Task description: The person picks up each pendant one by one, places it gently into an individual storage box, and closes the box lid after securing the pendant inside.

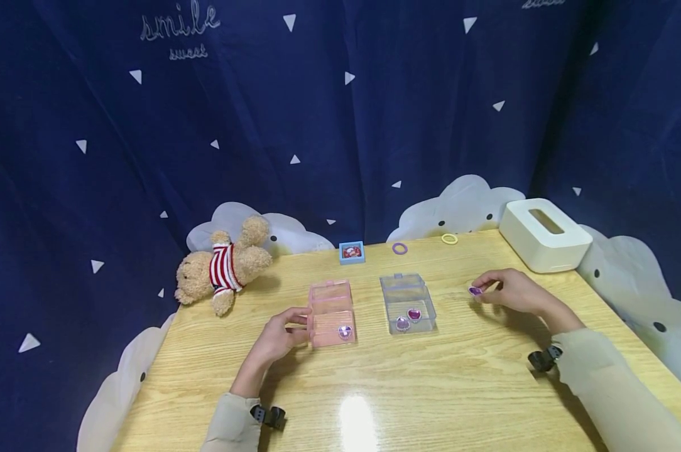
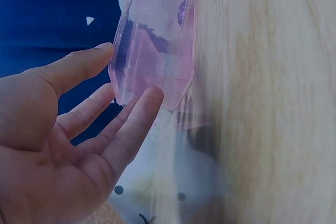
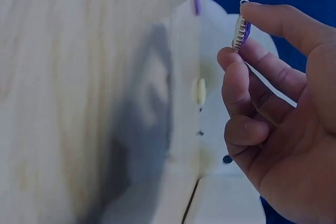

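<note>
Pale glossy wood-grain counter (image 1: 408, 383), navy star-print curtain (image 1: 340, 125) behind. I note my left hand (image 1: 275, 342), fingers relaxed, touching the pink translucent plastic box (image 1: 331, 312); my right hand (image 1: 516, 292) pinching a purple heart-shaped gem (image 1: 475, 290) just above the counter, right of the clear plastic box (image 1: 407, 302).

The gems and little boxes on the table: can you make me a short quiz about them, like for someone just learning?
1. True or false: the right hand pinches a purple gem.
2. How many gems lie in the clear box? A) none B) two C) five
3. Fill in: the left hand touches the ____ box.

Key
1. True: the right wrist view shows the gem between thumb and fingers.
2. B: two gems lie there, one pink-red, one paler.
3. Pink: the fingers lie along its left side, and one gem is inside.
</note>
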`<state>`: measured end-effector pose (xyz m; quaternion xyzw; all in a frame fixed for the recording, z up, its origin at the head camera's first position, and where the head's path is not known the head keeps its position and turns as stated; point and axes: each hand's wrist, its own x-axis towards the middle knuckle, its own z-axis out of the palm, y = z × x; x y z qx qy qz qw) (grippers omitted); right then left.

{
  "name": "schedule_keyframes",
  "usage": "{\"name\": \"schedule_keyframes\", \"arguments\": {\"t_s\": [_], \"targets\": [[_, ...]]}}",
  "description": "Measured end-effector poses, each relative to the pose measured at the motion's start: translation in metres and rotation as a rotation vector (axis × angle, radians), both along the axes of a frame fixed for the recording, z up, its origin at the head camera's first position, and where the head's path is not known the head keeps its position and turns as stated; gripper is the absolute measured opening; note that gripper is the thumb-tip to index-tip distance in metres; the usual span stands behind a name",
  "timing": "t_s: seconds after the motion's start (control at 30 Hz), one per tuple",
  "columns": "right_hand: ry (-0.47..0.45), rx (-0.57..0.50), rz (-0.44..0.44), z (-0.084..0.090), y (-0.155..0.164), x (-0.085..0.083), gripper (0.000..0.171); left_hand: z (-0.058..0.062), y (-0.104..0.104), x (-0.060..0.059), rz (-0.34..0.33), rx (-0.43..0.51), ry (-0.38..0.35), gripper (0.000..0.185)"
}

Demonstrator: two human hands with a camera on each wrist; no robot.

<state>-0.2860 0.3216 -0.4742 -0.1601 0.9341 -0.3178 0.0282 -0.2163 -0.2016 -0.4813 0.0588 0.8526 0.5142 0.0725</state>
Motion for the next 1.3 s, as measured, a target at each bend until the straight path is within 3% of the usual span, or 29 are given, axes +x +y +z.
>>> {"name": "schedule_keyframes", "arguments": {"t_s": [0.2,0.47,0.9,1.3], "targets": [[0.049,0.018,0.028,0.012,-0.023,-0.003,0.024,-0.003,0.0,-0.001,0.01,0.012,-0.007,0.049],[0.041,-0.014,0.083,0.026,-0.056,-0.01,0.024,-0.001,0.001,-0.001,0.012,-0.003,0.006,0.049],[0.072,-0.058,0.206,0.033,-0.113,-0.017,0.022,0.001,0.0,0.0,0.008,-0.017,0.019,0.049],[0.021,-0.074,0.309,0.035,-0.169,-0.012,0.022,-0.002,0.001,-0.001,0.021,-0.019,0.005,0.049]]}}
